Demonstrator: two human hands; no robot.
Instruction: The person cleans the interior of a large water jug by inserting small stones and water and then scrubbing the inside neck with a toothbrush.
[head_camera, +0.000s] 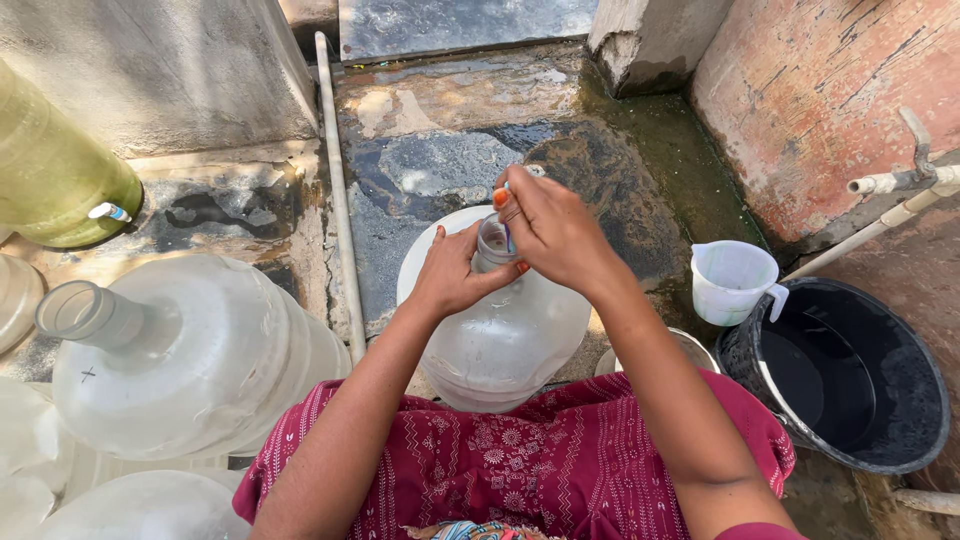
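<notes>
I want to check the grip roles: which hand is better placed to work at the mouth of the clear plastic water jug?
Right hand: its fingertips sit over the clear plastic water jug mouth, while the left hand grips the neck.

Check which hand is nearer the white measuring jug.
Right. The right hand is over the big clear bottle's neck, on the white measuring jug's side; the left hand grips the neck's far side.

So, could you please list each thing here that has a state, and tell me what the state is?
Clear water jug: upright, neck open, gripped by both hands.
Left hand: closed around the jug neck.
Right hand: on the mouth, fingers pinching something small.
Black tub: holds dark water.
White measuring cup: upright on the tub's rim.
Jug at left: lying tilted, uncapped.
Green jug: tilted.
</notes>
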